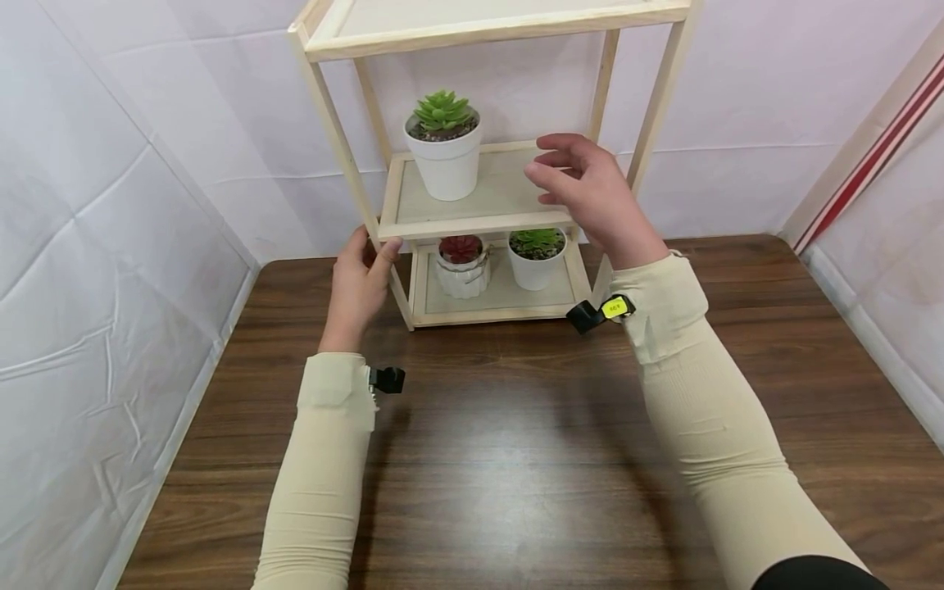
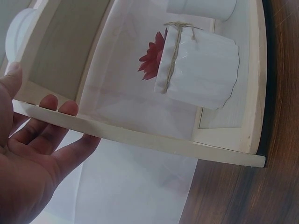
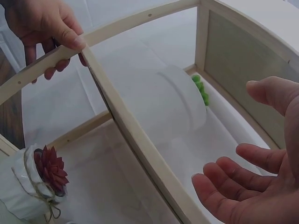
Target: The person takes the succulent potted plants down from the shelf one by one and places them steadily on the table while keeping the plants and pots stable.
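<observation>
My left hand (image 1: pixel 359 283) grips the left front post of a pale wooden shelf rack (image 1: pixel 475 226), its thumb by the middle shelf's corner. In the left wrist view, the fingers (image 2: pixel 77 148) wrap around that post. On the middle shelf stands a green succulent in a smooth white pot (image 1: pixel 447 170). To its right, my right hand (image 1: pixel 601 192) hovers over the shelf, fingers loosely bent and holding nothing. The right wrist view shows a gap between these fingers (image 3: pixel 233 179) and the white pot (image 3: pixel 161 105).
Below, a red succulent in a white pot tied with twine (image 1: pixel 463 281) shares the bottom shelf with another green succulent in a white pot (image 1: pixel 533 270). The rack's top shelf (image 1: pixel 501 33) overhangs the middle one. It stands toward the back of a dark wooden table (image 1: pixel 501 459), before white cloth walls (image 1: pixel 752 106).
</observation>
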A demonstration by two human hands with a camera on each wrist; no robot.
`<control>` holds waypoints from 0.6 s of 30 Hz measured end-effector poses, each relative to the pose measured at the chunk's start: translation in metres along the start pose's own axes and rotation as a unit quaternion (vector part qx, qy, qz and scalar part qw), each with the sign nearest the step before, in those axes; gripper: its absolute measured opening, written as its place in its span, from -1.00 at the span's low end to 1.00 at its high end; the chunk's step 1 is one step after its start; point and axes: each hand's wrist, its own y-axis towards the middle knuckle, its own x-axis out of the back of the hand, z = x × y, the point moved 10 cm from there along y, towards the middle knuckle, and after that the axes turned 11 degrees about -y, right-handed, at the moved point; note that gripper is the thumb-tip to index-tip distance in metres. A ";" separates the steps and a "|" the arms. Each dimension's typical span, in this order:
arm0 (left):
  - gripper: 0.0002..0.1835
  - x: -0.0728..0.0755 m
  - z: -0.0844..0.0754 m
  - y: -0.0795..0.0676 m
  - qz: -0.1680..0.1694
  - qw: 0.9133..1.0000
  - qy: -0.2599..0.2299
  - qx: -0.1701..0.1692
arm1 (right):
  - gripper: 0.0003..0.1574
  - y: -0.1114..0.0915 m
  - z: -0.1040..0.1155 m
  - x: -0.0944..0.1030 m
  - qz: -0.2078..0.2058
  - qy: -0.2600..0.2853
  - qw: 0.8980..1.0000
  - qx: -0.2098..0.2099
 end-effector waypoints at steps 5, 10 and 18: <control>-0.39 0.000 0.001 0.000 -0.001 1.000 0.002 -0.001 | -0.31 0.003 0.002 -0.003 0.003 -0.010 1.000 0.002; -0.40 -0.001 0.003 0.001 0.002 1.000 0.000 0.003 | -0.32 0.005 0.003 -0.005 0.007 -0.015 1.000 0.003; -0.39 -0.002 0.001 0.001 0.003 1.000 0.002 0.002 | -0.38 0.011 0.004 -0.009 0.008 0.008 1.000 0.003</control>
